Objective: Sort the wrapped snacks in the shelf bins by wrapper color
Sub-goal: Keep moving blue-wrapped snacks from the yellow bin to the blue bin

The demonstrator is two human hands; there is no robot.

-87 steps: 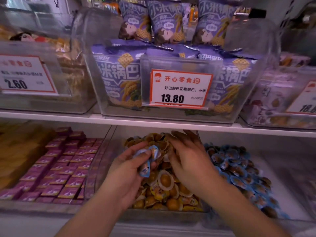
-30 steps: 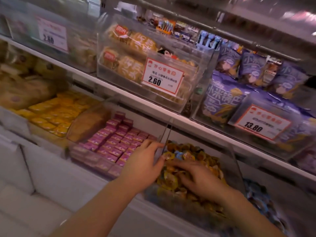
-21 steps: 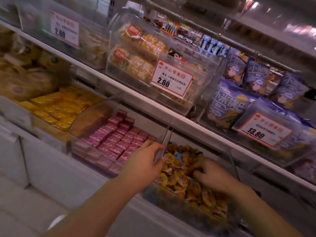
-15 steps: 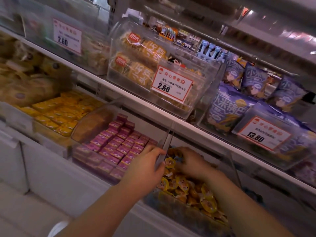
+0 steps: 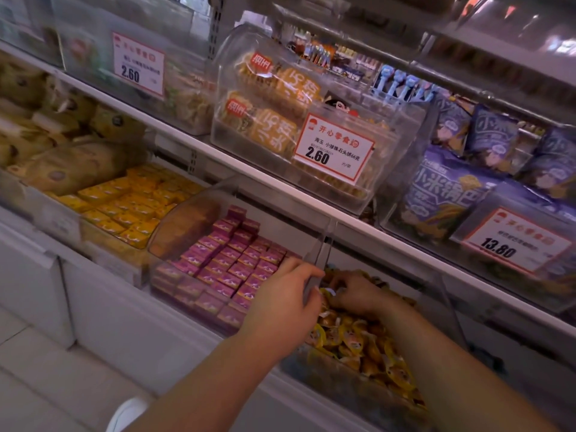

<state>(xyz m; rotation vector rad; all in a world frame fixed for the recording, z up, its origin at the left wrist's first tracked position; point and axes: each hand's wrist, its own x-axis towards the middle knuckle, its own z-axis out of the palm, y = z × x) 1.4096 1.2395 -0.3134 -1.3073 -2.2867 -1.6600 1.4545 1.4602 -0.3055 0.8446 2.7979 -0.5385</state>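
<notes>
Over yellow snacks (image 5: pixel 358 341), two hands, left hand (image 5: pixel 280 310), right hand (image 5: pixel 355 294)

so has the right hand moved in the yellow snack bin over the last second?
Yes. The right hand has slid toward the back-left corner of the yellow snack bin, nearer the clear divider.

I see left hand (image 5: pixel 285 302) gripping clear divider (image 5: pixel 322 247); right hand (image 5: pixel 353 294) curled among yellow-wrapped snacks (image 5: pixel 358 341); pink packets (image 5: pixel 230 263) in neighbouring bin.

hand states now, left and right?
Left hand: curled at the clear divider; holding anything, cannot tell.
Right hand: curled in the yellow snacks; grip cannot be told.
</notes>
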